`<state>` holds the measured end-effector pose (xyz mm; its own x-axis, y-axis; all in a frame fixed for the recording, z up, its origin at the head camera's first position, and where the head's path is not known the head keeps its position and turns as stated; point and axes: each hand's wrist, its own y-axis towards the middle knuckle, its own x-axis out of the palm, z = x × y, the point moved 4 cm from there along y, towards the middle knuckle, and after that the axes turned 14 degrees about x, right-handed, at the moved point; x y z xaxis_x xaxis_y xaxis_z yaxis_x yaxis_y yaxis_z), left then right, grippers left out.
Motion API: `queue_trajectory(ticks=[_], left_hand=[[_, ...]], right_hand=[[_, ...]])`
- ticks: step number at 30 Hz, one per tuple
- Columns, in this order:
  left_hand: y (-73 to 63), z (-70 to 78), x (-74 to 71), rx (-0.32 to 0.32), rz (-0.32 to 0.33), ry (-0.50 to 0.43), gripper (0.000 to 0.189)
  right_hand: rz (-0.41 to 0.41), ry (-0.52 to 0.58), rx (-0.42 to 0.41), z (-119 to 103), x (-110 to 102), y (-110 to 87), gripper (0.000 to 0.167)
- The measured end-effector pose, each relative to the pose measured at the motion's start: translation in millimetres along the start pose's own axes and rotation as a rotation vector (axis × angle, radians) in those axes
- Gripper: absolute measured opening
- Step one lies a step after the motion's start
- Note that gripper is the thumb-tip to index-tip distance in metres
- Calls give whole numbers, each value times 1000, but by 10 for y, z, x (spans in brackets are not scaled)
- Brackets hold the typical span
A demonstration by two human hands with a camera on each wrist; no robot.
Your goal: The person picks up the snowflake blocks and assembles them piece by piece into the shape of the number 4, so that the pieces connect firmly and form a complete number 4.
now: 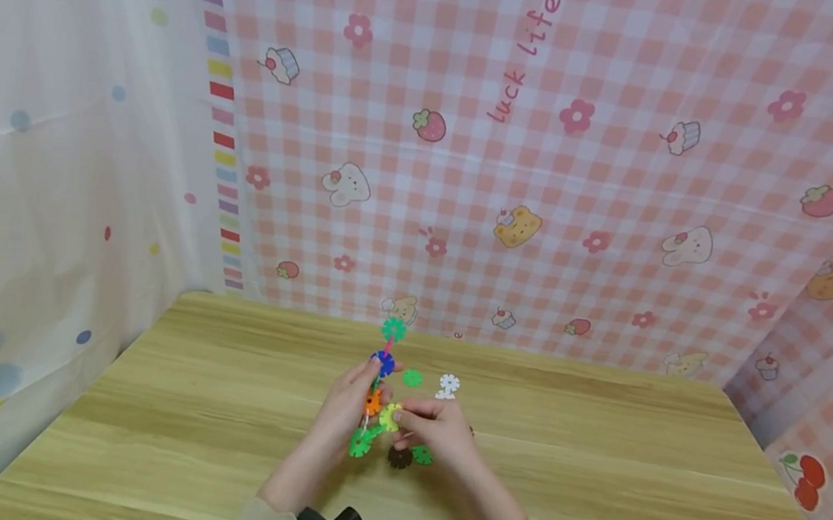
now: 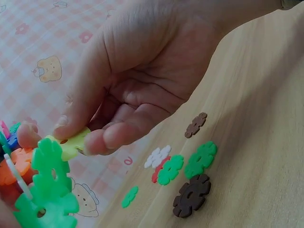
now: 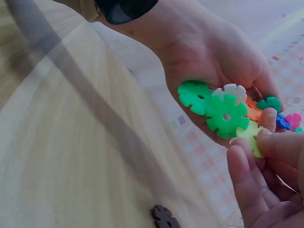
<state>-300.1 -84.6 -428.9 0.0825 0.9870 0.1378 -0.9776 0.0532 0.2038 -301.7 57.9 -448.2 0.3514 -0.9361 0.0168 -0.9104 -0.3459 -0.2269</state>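
My left hand (image 1: 342,404) holds a chain of joined flower-shaped plastic discs. It includes a teal disc (image 1: 394,329) at the top, a pink one, a blue disc (image 1: 383,364), an orange disc (image 1: 373,402), a white disc (image 3: 231,90) and two green ones at the lower end. Between thumb and fingers, my right hand (image 1: 443,432) pinches a yellow disc (image 3: 250,136). The yellow disc meets the edge of a green disc (image 3: 221,124); whether their slots are locked, I cannot tell. Part of the chain is hidden behind the left fingers.
Loose discs lie on the wooden table (image 1: 630,465): a green disc (image 1: 413,378), a white disc (image 1: 449,382), a black disc (image 1: 400,458), a brown disc (image 2: 195,125) and several others beneath and beyond the right hand. A pink checked cloth (image 1: 516,169) hangs behind the table.
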Motion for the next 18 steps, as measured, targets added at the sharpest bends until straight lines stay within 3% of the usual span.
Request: queue_trajectory(ticks=[8,18], left_hand=[[-2,-8,9,-3,21,-20,46],[10,-97,-19,-15,42,0,48]], right_hand=[[-16,78,16,20,14,-5,26],[-32,79,-16,23,41,-12,25]])
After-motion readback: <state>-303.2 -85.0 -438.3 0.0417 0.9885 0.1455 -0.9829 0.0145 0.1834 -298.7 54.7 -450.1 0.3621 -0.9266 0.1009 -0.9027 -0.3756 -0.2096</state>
